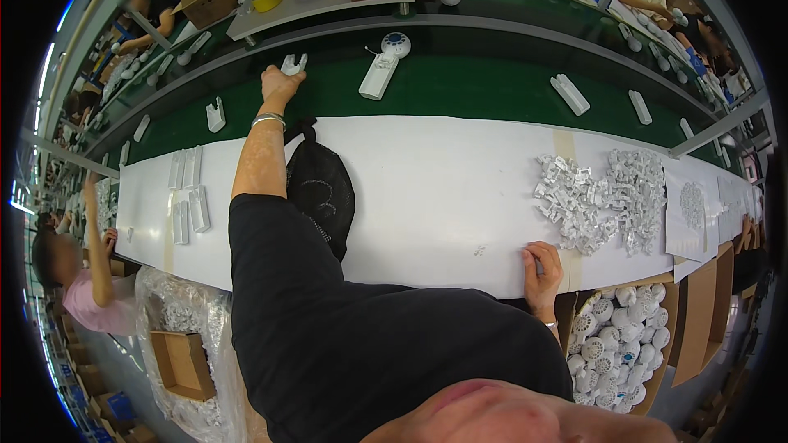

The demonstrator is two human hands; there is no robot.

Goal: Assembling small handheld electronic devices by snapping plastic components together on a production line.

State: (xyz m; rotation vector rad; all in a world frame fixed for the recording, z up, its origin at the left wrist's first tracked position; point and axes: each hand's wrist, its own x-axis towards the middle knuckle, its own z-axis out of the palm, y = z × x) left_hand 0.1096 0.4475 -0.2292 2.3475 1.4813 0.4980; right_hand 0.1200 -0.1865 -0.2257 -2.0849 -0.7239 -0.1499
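My left hand (281, 89) is stretched far out over the green conveyor belt (460, 86), its fingers closed on a white plastic housing (293, 65) with two prongs. To its right on the belt lies a longer white housing (378, 75) with a round perforated head. Another pronged white housing (215, 116) sits to the left of my forearm. My right hand (542, 276) rests at the near edge of the white tabletop (435, 197), its fingers curled; whatever they may hold is hidden. A few tiny pieces (478, 251) lie left of it.
A pile of small clear-and-white parts (599, 201) covers the table's right side. Several white housings (198, 207) lie at the left. A black mesh bag (322, 189) is beside my left arm. A carton of round white heads (616, 344) stands below right. A person in pink (98, 295) works at left.
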